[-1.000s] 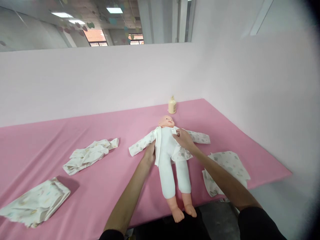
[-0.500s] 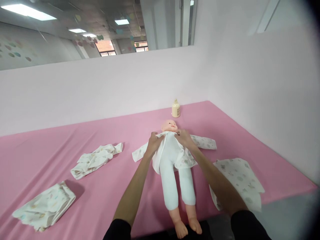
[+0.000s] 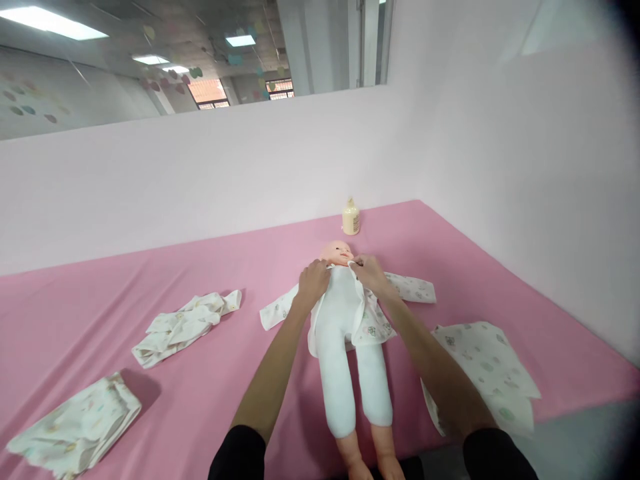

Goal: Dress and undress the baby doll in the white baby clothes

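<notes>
A baby doll (image 3: 340, 307) lies on its back, its head toward the wall and its feet toward me. Around its arms and shoulders is a white printed baby shirt (image 3: 373, 320), the front parted over the white cloth body. My left hand (image 3: 314, 283) is closed on the shirt's edge near the doll's neck, on the left side. On the other side, just below the chin, my right hand (image 3: 369, 273) pinches the opposite front edge of the shirt. Both sleeves stretch out sideways on the pink surface.
A pink-covered table (image 3: 200, 407) meets white walls at the back and right. Behind the doll's head stands a cream pump bottle (image 3: 351, 219). To the left lie a crumpled printed garment (image 3: 185, 327) and a folded printed cloth (image 3: 77, 423); another printed cloth (image 3: 490, 367) lies at the right edge.
My right hand has drawn its shirt edge slightly up toward the doll's chin. My left hand has turned at the neckline, and the view has shifted a little.
</notes>
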`<state>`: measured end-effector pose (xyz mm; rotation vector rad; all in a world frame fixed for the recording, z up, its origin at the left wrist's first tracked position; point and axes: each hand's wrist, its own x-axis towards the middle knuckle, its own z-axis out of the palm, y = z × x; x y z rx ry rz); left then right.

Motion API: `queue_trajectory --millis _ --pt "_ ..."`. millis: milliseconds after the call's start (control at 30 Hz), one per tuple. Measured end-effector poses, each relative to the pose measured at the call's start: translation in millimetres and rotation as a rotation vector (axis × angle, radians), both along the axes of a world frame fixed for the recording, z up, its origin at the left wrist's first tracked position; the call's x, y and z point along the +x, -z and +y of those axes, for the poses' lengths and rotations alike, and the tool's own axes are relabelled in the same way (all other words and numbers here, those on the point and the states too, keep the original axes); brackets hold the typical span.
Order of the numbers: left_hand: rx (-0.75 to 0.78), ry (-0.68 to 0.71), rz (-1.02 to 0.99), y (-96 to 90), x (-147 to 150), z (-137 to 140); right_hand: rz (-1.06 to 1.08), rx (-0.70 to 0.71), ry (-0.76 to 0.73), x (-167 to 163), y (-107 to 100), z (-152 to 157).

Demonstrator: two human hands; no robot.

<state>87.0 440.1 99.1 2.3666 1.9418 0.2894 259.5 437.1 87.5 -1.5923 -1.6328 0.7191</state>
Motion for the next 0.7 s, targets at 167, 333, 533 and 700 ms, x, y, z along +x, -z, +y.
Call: queue_trajectory --millis 167,333,533,700 --pt "0.016 0.008 0.064 -7.3 6 8 -0.080 0.004 0.015 -4 -4 -1" --pt "0.062 0.043 -0.085 -2.6 12 2 -0.006 0.041 0.022 -11 -8 2" --pt "0.099 0.015 -0.310 16.1 11 -2 0.234 0.006 -0.002 -15 3 9" --pt "0.097 -0.043 -0.330 22.5 11 0 0.370 -0.024 0.009 -15 14 14"
